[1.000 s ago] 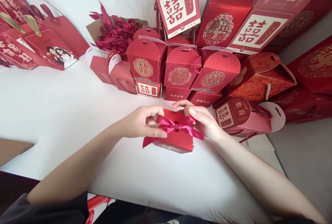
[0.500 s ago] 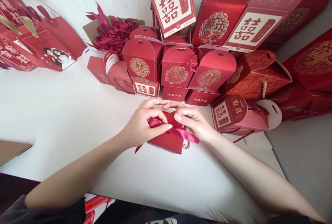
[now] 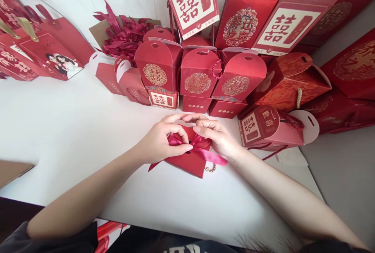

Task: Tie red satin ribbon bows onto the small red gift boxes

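A small red gift box (image 3: 190, 162) lies on the white table (image 3: 73, 128) in front of me, with a pink-red ribbon bow (image 3: 199, 143) tied over its top. My left hand (image 3: 161, 141) pinches the bow's left loop between thumb and fingers. My right hand (image 3: 216, 138) holds the bow's right loop, fingers curled over it. One ribbon tail (image 3: 215, 160) trails out to the right and another pokes out at the lower left. A gold cord loop (image 3: 210, 169) shows at the box's right edge.
Rows of red wedding gift boxes (image 3: 199, 77) stand behind the hands, with taller red bags (image 3: 191, 1) at the back. A box (image 3: 266, 126) lies on its side to the right. A pile of red ribbons (image 3: 123, 36) sits in a cardboard tray at back left.
Both hands have closed in over the bow and now pinch its loops close together. The box has tilted and shifted slightly toward the left.
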Tool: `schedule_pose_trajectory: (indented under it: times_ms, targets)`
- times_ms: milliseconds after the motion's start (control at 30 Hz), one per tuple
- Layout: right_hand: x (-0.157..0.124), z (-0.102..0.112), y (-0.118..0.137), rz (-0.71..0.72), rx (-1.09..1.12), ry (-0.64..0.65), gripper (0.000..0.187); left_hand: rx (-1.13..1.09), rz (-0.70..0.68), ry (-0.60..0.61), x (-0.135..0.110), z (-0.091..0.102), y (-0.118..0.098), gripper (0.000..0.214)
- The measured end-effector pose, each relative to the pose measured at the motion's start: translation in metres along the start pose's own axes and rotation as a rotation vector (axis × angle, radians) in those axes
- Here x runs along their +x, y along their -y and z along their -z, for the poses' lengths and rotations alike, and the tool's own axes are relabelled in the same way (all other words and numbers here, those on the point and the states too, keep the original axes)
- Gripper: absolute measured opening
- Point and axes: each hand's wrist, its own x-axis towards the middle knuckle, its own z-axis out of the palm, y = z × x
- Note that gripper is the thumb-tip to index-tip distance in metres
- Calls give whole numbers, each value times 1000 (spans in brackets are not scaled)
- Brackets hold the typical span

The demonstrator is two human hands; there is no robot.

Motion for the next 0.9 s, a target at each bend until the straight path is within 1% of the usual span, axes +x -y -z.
schedule_pose_trajectory:
  times_ms: [133, 200, 300, 433, 633, 733, 900]
  targets:
    - [1, 4, 1, 13, -4, 23, 33, -39, -8, -7, 0, 0, 0, 12]
    - [2, 7, 0, -23, 23, 19, 29, -68, -21, -3, 2, 1, 3, 12]
    - [3, 11, -5, -67, 64, -20, 26, -134, -19, -28, 5, 6, 11, 16]
    - [3, 13, -10, -19, 48, -88, 22, -172, -14, -84, 7, 16, 22, 20]
    - [2, 14, -9, 86, -16, -172, 24, -186, -104, -21, 7, 27, 28, 15]
    - [1, 14, -11, 80, -38, -190, 28, -179, -131, -24, 9, 30, 33, 17]
    - [1, 13, -16, 76, -31, -190, 31, -105, -234, -30, 11, 35, 41, 27]
